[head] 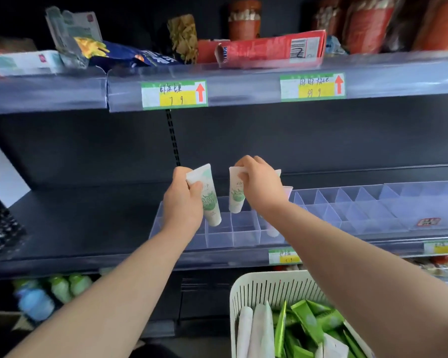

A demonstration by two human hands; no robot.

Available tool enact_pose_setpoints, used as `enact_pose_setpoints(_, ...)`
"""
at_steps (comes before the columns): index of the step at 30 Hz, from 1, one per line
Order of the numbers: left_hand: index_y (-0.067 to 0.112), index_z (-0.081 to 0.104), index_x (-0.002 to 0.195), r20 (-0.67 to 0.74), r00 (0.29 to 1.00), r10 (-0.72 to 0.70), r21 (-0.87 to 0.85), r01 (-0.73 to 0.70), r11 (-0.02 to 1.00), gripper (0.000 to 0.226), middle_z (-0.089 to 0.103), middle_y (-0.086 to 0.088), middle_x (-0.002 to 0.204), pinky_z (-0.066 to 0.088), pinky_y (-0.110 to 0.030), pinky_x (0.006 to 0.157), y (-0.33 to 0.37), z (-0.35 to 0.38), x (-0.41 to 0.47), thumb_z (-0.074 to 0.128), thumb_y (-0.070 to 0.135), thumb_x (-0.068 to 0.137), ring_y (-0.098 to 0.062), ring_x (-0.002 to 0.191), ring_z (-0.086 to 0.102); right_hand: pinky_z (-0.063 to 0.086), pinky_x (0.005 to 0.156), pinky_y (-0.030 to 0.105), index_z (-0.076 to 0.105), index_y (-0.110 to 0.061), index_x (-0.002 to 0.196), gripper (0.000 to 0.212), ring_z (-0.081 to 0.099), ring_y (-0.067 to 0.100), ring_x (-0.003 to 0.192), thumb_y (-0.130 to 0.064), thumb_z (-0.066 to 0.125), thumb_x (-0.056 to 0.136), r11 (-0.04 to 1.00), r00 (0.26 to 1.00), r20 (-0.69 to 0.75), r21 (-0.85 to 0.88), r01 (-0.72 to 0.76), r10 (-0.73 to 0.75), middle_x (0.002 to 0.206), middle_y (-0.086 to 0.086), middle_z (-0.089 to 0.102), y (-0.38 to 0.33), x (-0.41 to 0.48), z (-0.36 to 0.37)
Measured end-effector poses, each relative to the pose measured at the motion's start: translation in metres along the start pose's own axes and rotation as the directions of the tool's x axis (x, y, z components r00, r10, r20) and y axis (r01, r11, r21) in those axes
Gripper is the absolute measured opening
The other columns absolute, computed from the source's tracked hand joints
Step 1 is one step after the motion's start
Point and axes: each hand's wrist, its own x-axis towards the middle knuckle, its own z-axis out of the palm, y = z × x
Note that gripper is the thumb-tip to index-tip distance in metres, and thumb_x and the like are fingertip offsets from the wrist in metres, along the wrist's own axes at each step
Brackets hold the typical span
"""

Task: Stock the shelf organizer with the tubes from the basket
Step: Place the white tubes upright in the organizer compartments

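Note:
My left hand grips a white tube with a green label by its crimped end, cap pointing down over the left compartments of the clear shelf organizer. Just to the right, my right hand pinches the top of a second white and green tube, its cap hanging above a back compartment. Another pale tube stands behind my right wrist, partly hidden. The white slotted basket at the bottom right holds white tubes and green tubes.
A second clear divider tray extends to the right along the dark shelf. Snack bags and boxes fill the shelf above. Bottles stand on the shelf below at left. A dark object sits at the shelf's far left.

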Motion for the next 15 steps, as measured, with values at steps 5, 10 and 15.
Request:
enact_pose_setpoints(5, 0.025, 0.046, 0.106, 0.041, 0.998, 0.048, -0.094, -0.044, 0.995, 0.014, 0.058, 0.004, 0.095, 0.056, -0.050, 0.074, -0.015, 0.009, 0.018, 0.047, 0.014, 0.098, -0.020, 0.092, 0.059, 0.033, 0.082, 0.035, 0.055, -0.020, 0.111, 0.023, 0.057, 0.027, 0.087, -0.011, 0.043, 0.093, 0.989, 0.999, -0.011, -0.143, 0.035, -0.037, 0.103, 0.001, 0.057, 0.002, 0.029, 0.009)
enact_pose_setpoints(10, 0.026, 0.046, 0.110, -0.005, 0.999, 0.040, -0.101, -0.041, 0.994, 0.017, 0.059, -0.001, 0.102, 0.056, -0.050, 0.076, -0.022, 0.021, 0.038, 0.046, 0.013, 0.099, -0.024, 0.097, 0.060, 0.026, 0.075, 0.031, 0.051, -0.022, 0.116, 0.033, 0.058, 0.025, 0.090, -0.006, 0.051, 0.087, 0.948, 0.996, 0.060, -0.309, 0.081, -0.065, 0.105, 0.000, 0.059, 0.011, 0.039, 0.019)
enact_pose_setpoints(15, 0.024, 0.045, 0.114, 0.037, 0.999, 0.017, 0.023, -0.018, 1.000, 0.018, 0.061, -0.004, 0.102, 0.053, -0.043, 0.075, -0.023, 0.037, 0.051, 0.044, 0.015, 0.099, -0.026, 0.091, 0.059, 0.023, 0.074, 0.031, 0.049, -0.018, 0.115, 0.033, 0.062, 0.024, 0.087, -0.008, 0.056, 0.085, 0.866, 0.984, 0.158, -0.478, 0.145, -0.078, 0.102, 0.000, 0.063, 0.026, 0.038, 0.033)
